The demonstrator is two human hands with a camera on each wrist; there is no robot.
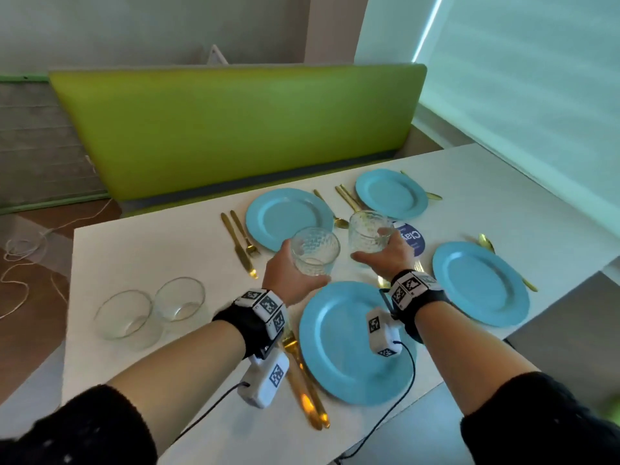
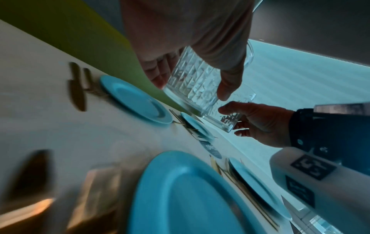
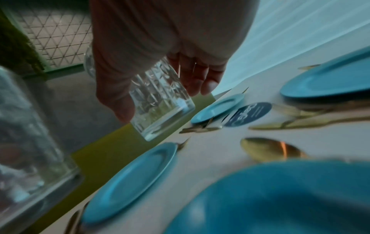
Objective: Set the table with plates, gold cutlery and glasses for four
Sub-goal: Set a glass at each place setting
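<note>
Several blue plates lie on the white table (image 1: pixel 134 250): near plate (image 1: pixel 339 344), far left plate (image 1: pixel 288 218), far right plate (image 1: pixel 391 193), right plate (image 1: pixel 479 283). Gold cutlery flanks them, such as a knife and fork (image 1: pixel 240 243) left of the far left plate. My left hand (image 1: pixel 285 273) grips a patterned glass tumbler (image 1: pixel 313 251) above the table's middle; the left wrist view shows this tumbler (image 2: pixel 192 82) held in the air. My right hand (image 1: pixel 389 253) grips a second tumbler (image 1: pixel 367 233), seen lifted in the right wrist view (image 3: pixel 160 101).
Two clear glass bowls (image 1: pixel 151 310) stand near the table's left edge. A dark blue round coaster (image 1: pixel 414 241) lies between the plates. A green bench (image 1: pixel 235 129) runs along the table's far side. Cables trail on the floor at left.
</note>
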